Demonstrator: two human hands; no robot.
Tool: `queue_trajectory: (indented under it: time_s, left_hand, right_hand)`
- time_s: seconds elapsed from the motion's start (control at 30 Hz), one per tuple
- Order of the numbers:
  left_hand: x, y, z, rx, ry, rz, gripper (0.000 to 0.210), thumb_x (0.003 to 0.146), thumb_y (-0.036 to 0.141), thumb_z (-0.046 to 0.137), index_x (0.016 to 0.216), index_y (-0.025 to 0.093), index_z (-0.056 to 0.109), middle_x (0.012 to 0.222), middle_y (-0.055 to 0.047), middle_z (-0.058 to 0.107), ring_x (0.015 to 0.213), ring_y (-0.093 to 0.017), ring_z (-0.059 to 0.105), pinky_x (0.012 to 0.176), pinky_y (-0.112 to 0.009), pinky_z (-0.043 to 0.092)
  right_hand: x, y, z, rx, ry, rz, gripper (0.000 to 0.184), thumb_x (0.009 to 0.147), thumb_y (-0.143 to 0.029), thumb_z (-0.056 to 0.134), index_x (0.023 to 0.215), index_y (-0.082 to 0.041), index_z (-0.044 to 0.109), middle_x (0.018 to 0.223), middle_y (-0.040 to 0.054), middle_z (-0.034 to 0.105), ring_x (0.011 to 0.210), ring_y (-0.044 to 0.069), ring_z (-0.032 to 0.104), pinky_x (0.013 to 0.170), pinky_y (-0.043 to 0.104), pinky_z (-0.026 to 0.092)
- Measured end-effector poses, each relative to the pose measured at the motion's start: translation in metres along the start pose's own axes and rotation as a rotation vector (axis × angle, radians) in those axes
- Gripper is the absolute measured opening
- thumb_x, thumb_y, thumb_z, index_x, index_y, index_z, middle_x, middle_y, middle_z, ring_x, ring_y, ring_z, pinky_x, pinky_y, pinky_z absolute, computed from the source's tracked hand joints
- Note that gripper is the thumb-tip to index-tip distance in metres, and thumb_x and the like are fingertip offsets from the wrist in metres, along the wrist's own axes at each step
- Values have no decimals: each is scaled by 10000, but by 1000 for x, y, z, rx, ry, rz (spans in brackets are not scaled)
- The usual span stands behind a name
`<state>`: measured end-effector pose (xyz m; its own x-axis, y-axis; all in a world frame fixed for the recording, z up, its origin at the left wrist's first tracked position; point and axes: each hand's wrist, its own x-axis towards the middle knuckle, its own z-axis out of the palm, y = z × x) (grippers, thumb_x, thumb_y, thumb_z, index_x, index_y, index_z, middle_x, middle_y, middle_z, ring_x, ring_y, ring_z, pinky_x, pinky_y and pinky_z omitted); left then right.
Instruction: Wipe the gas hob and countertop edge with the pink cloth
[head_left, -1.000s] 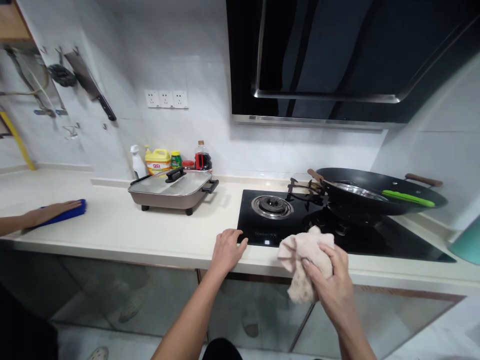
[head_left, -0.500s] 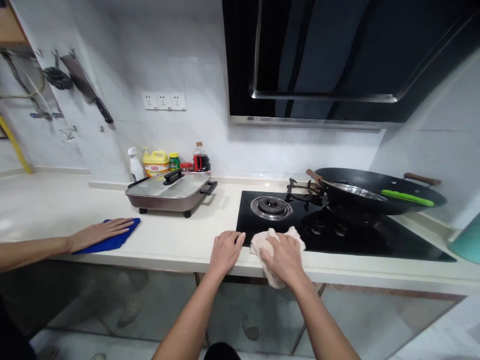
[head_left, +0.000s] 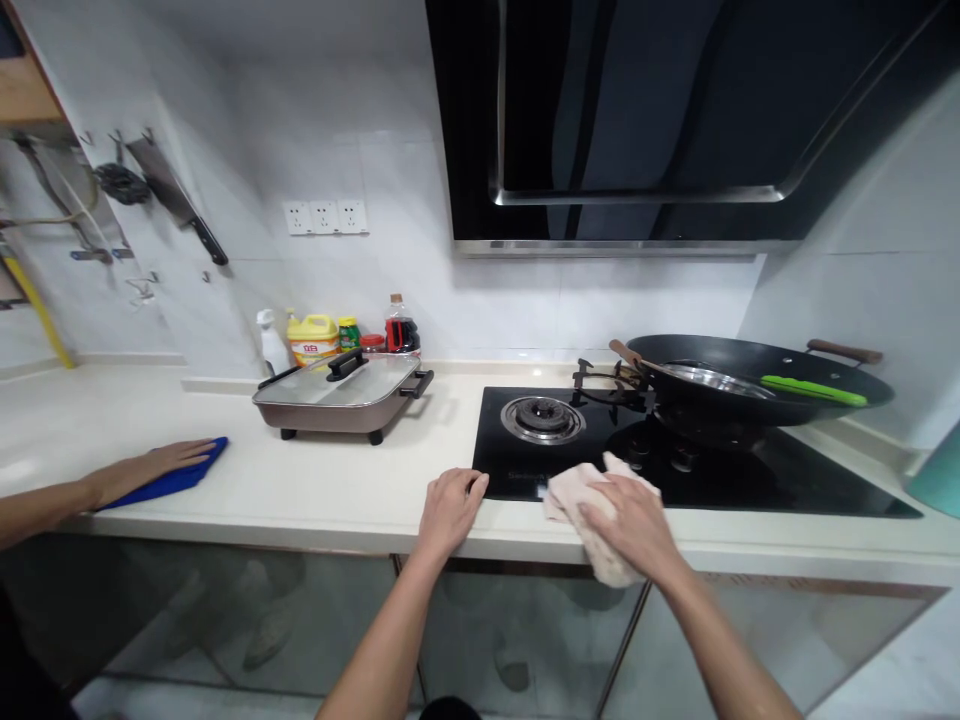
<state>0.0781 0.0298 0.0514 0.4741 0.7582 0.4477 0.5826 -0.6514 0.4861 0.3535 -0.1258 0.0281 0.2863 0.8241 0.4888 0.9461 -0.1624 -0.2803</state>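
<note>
My right hand (head_left: 634,522) presses a pale pink cloth (head_left: 592,510) onto the front edge of the black glass gas stove (head_left: 517,465). Part of the cloth hangs over the counter's front edge. My left hand (head_left: 450,505) rests on the white counter (head_left: 337,490) at the stove's front left corner, its fingers slightly bent and holding nothing. Behind my hands, the stove's left burner (head_left: 543,418) is bare. A large black wok (head_left: 757,405) stands over the right side, with a green-handled utensil (head_left: 814,390) lying in it.
At left, another person's hand (head_left: 157,465) lies on a blue cloth (head_left: 176,480). A lidded electric pan (head_left: 341,400) stands on the counter before several bottles. The range hood (head_left: 637,120) overhangs the stove. A cleaver (head_left: 176,195) hangs on the wall.
My right hand has slid the pink cloth to the right along the stove's front edge. My left hand stays in place. The other person's hand and blue cloth have moved left.
</note>
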Motion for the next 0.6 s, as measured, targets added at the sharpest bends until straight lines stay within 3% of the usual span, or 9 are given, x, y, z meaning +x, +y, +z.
queue_trajectory:
  time_s: [0.07, 0.17, 0.27, 0.33, 0.4, 0.53, 0.6]
  left_hand:
    - [0, 1, 0, 8, -4, 11, 340, 1060, 407, 458, 1070, 256, 762, 1146, -50, 776, 1162, -254, 662, 1028, -405, 443]
    - [-1, 1, 0, 9, -12, 22, 340, 1063, 408, 455, 1069, 261, 762, 1143, -48, 774, 1167, -254, 658, 1028, -405, 440]
    - [-1, 2, 1, 4, -10, 8, 336, 1061, 415, 463, 1061, 264, 764, 1145, -46, 773, 1169, -258, 657, 1031, -412, 437]
    - [-1, 3, 2, 5, -2, 2, 338, 1059, 421, 467, 1065, 263, 765, 1151, -48, 773, 1168, -260, 657, 1034, -420, 435]
    - [-1, 3, 3, 8, 8, -1, 346, 1056, 428, 467, 1065, 262, 771, 1154, -50, 775, 1161, -260, 659, 1032, -423, 440]
    - [1, 0, 4, 12, 15, 2, 357, 1054, 427, 465, 1073, 257, 778, 1165, -58, 777, 1164, -257, 660, 1036, -419, 449]
    - [1, -2, 4, 16, 10, 5, 354, 1054, 416, 463, 1080, 254, 776, 1172, -58, 778, 1169, -252, 663, 1040, -415, 451]
  right_hand:
    - [-15, 42, -10, -69, 44, 54, 478, 942, -507, 509, 1260, -230, 733, 1368, 110, 681, 1306, 285, 572, 1128, 459, 385]
    - [-33, 90, -24, -189, 87, 262, 567, 933, -586, 462, 1280, -227, 729, 1368, 139, 667, 1275, 324, 582, 1086, 495, 417]
    - [-39, 101, -27, -270, 146, 481, 644, 921, -650, 427, 1312, -229, 718, 1371, 163, 647, 1264, 370, 575, 1067, 553, 416]
    - [-39, 83, -21, -298, 197, 540, 647, 929, -639, 415, 1315, -216, 717, 1356, 180, 641, 1248, 389, 574, 1064, 590, 402]
    - [-38, 49, -8, -294, 227, 489, 622, 938, -596, 426, 1323, -199, 711, 1323, 195, 645, 1226, 395, 575, 1046, 602, 404]
    - [-38, -38, 27, -192, 194, 142, 521, 916, -529, 535, 1274, -205, 728, 1306, 201, 648, 1189, 389, 576, 1018, 587, 423]
    - [-42, -76, 42, -132, 217, -29, 496, 887, -508, 604, 1277, -222, 714, 1378, 195, 615, 1264, 415, 530, 1070, 630, 378]
